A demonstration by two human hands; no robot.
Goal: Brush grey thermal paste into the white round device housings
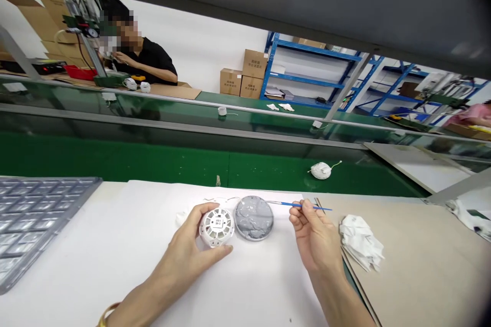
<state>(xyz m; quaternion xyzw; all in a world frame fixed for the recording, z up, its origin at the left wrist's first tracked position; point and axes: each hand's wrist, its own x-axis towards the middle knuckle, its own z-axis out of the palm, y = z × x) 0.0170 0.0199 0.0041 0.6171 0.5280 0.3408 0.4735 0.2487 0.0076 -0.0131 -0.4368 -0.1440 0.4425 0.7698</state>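
- The left hand (183, 237) curled around a white slotted round housing (217, 225), thumb and fingers on its rim, above the worktop (95, 250).
- The right hand (312, 232) pinched a blue-handled brush (297, 205) between thumb and fingertips, its tip pointing left.
- A round disc (253, 218) smeared with grey paste lay between the hands, just beside the housing.
- Crumpled white tissue (360, 242) lay right of the right hand.
- Farther off, a white round device (321, 170) sat on a green conveyor belt (172, 163).

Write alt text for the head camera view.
A person's left hand holds a round white slotted part beside a disc coated in grey paste, while the right hand pinches a thin blue brush. Crumpled white tissue lies to the right, and a green conveyor belt runs behind.
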